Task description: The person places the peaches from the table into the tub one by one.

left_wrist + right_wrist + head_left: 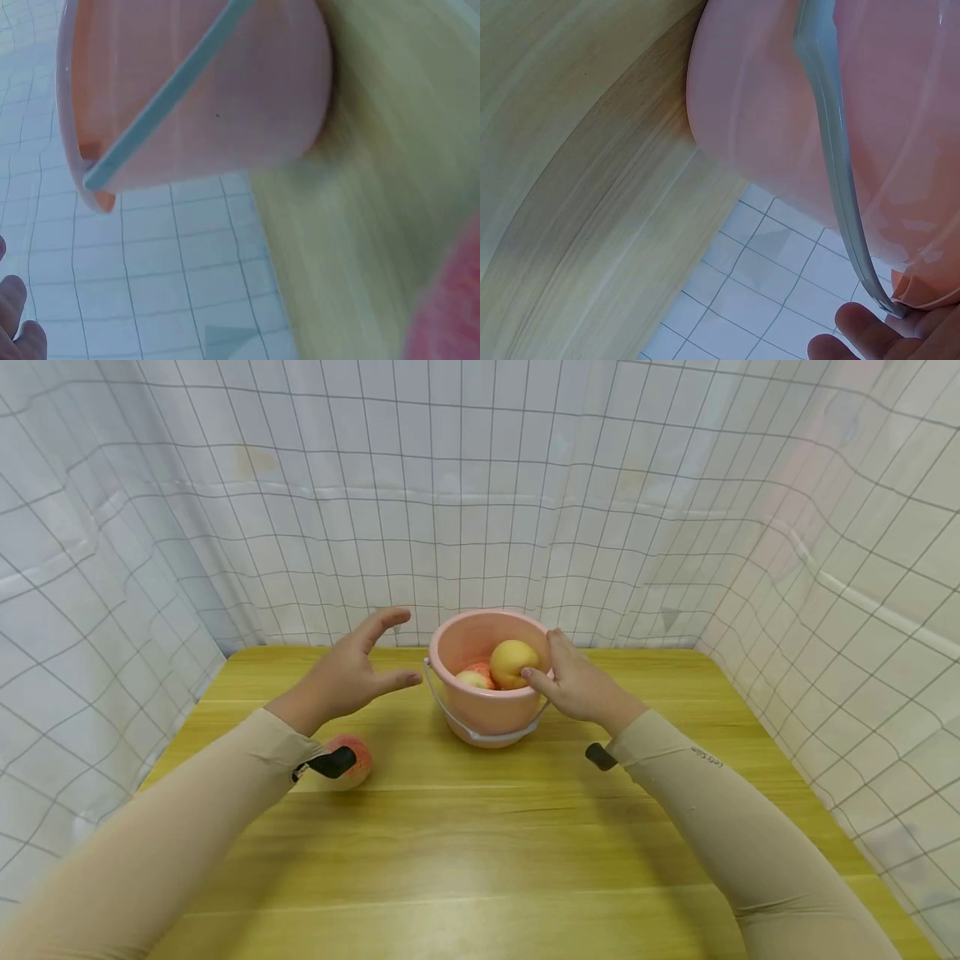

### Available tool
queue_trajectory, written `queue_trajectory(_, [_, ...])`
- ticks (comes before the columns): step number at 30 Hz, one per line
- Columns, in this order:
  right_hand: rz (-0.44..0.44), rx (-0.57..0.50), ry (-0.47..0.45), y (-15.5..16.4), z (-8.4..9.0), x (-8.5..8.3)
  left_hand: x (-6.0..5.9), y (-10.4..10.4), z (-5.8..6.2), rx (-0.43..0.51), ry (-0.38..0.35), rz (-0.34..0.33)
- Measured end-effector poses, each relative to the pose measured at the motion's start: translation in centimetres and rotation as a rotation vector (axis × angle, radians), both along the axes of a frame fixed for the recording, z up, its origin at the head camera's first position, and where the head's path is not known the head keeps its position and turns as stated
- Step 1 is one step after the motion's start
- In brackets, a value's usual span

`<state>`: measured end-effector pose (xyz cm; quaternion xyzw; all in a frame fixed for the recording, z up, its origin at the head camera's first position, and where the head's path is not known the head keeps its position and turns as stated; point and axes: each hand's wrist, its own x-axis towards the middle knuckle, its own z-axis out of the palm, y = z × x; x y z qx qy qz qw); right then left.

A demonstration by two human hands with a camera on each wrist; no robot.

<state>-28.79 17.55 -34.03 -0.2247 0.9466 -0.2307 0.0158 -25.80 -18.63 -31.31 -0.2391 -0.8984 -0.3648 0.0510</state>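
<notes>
A pink bucket (491,718) with a pale handle (487,737) stands on the table. Inside it lie a yellow peach (512,660), a paler fruit (474,679) and something reddish, partly hidden by the bucket's front wall. My right hand (585,689) grips the bucket's right rim, thumb over the edge beside the yellow peach; its fingers (870,334) show outside near the handle's end. Left of the bucket, my left hand (348,672) hovers with fingers and thumb spread, holding nothing. A red-and-cream peach (358,768) is on the table beneath the left wrist, partly covered by a black strap piece.
The wooden table (465,852) reaches toward me from the bucket. White grid-patterned curtains (487,527) enclose it at the back and on both sides, the back one close behind the bucket.
</notes>
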Motion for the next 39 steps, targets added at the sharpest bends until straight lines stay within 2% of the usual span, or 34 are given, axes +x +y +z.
queue_trajectory(12, [0.005, -0.006, 0.004, 0.1, -0.1, 0.0, 3.3, -5.0, -1.9, -0.091, -0.069, 0.035])
queue_trajectory(19, [0.004, -0.001, 0.016, 0.1, -0.1, 0.0, 4.9, -7.4, -4.0, -0.132, -0.140, 0.057])
queue_trajectory(29, [0.014, -0.010, 0.018, 0.0, -0.1, 0.0, 5.6, -9.0, -7.0, -0.172, -0.178, 0.045])
queue_trajectory(39, [0.015, -0.024, 0.020, 0.0, -0.1, 0.0, 5.6, -9.4, -8.3, -0.180, -0.218, 0.017])
